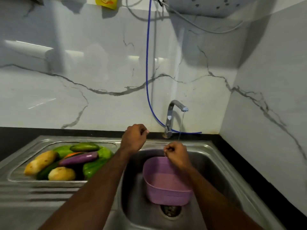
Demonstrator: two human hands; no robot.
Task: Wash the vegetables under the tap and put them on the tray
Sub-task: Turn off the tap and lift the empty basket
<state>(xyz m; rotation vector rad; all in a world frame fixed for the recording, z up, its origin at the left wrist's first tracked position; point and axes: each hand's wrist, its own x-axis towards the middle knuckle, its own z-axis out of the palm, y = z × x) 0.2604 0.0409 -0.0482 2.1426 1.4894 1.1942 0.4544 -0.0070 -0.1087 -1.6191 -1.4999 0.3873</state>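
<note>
Both forearms cut off by bottom edge. Left hand (134, 138) and right hand (175, 153) seen from behind, curled fingertips hidden. Lower vegetables (69, 161) buried under pile, motion-blurred. Purple tub (166, 188) partly covers sink drain (171, 211). Water heater (216, 7) cropped at top.

Potatoes (40, 161), a purple aubergine (78, 158) and green vegetables (93, 166) lie heaped on the draining tray (20, 175), left of both grips; the tap (176, 112) runs.

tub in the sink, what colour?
Pale purple tub; the head view, the only one, shows it.
</note>
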